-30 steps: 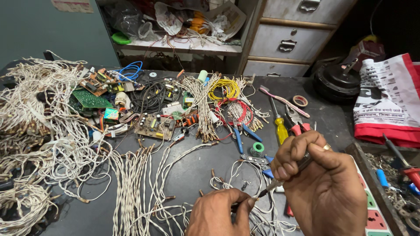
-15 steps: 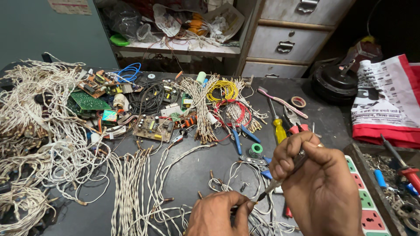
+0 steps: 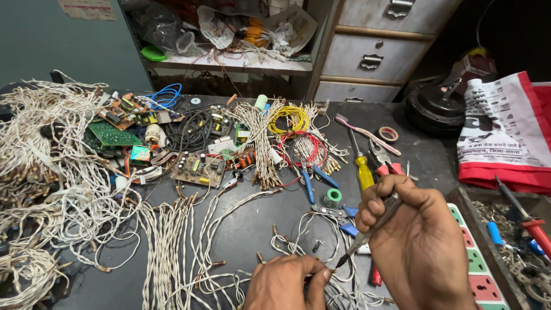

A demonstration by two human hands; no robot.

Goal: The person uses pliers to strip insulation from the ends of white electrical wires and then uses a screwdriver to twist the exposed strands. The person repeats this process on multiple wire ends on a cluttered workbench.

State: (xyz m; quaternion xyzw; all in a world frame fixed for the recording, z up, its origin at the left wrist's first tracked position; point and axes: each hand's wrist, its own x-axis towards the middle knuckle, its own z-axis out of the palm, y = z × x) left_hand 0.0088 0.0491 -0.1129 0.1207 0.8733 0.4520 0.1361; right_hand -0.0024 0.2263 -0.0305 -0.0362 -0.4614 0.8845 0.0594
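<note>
Dark table (image 3: 252,229), cluttered; behind it a shelf of crumpled bags and grey drawers (image 3: 373,57).

Far left: heaps of twisted white wire (image 3: 51,189), spilling toward the table edge. Next over, green circuit boards (image 3: 115,135), a black cable coil, then bundles of cut white leads (image 3: 166,247) laid in rows in front of me.

Centre low: my left hand (image 3: 287,284), grip closed narrow on the end of a thin white wire lead (image 3: 321,274), pinched just at the fingertips. The bare tip sits right at the soldering iron (image 3: 373,227), whose point meets it beside my left thumb.

Right: my right hand (image 3: 419,241), grip wrapped tight round the iron's shaft, held like a pen, tip slanting down and left.

Judgement: to do this well, keep the lead still, touch only the stripped end, and keep my left fingertips back from the hot point, since they are very near it.

Room: loose leads crowd under both hands; the yellow-handled screwdriver (image 3: 363,166), the pliers and a small green solder spool (image 3: 333,198) lie just beyond. Open table only at centre, between the lead rows and the spool. Right, a green-and-white socket strip (image 3: 476,258) and a parts tray hem my wrist.
</note>
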